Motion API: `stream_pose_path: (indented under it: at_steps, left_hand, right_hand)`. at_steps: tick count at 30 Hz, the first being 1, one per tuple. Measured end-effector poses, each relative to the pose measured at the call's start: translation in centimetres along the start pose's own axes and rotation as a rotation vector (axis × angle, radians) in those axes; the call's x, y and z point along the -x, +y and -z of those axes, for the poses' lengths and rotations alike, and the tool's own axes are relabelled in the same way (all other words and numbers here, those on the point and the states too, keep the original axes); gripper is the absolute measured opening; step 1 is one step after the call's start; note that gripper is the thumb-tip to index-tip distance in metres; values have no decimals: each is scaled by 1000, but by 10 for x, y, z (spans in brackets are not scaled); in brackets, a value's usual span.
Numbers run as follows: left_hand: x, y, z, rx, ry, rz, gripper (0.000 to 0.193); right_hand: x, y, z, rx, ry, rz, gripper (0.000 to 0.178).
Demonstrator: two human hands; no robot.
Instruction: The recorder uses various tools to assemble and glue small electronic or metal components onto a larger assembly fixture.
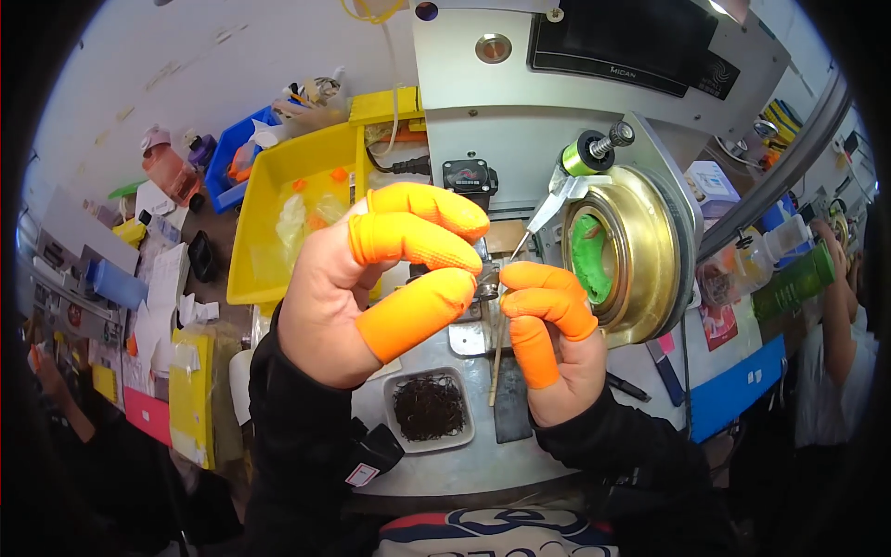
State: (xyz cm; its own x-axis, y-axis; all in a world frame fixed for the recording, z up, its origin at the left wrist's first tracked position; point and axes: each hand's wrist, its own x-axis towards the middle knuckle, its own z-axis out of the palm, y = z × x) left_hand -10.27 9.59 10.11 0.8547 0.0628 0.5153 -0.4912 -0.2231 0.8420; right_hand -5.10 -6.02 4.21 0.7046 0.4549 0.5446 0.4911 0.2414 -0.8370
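Orange finger cots cover the thumb and two fingers of each of my hands. My left hand [357, 288] is bent into a pinch, its fingertips beside a small dark metal part [486, 281]; whatever lies between them is too small to make out. Close by on the right, my right hand [557, 334] also pinches, thumb against fingers. A thin tan stick [496, 371] runs down from beside the right fingertips; I cannot tell whether they grip it. Above them a pointed metal nozzle [548, 209] slants down from a machine, next to a brass-coloured wheel [645, 255] with green putty [588, 258] inside.
A grey dish of dark thin bits [429, 408] stands on the bench below my hands. To the left are a yellow bin [264, 186] and a blue bin [227, 158]. The machine housing [483, 93] rises behind. Other people sit at both sides, one arm [835, 306] showing at right.
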Motion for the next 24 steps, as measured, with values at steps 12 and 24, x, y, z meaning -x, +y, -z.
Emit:
stream_pose_path:
  at_steps: [12, 24]
  left_hand:
    - [-101, -38, 4, -79, -596, -53, 6]
    - [-105, -19, 0, -838, -703, -393, 11]
  right_hand:
    - [3, 0, 0, -95, 8, -45, 11]
    - [0, 5, -4, -207, 49, -100, 10]
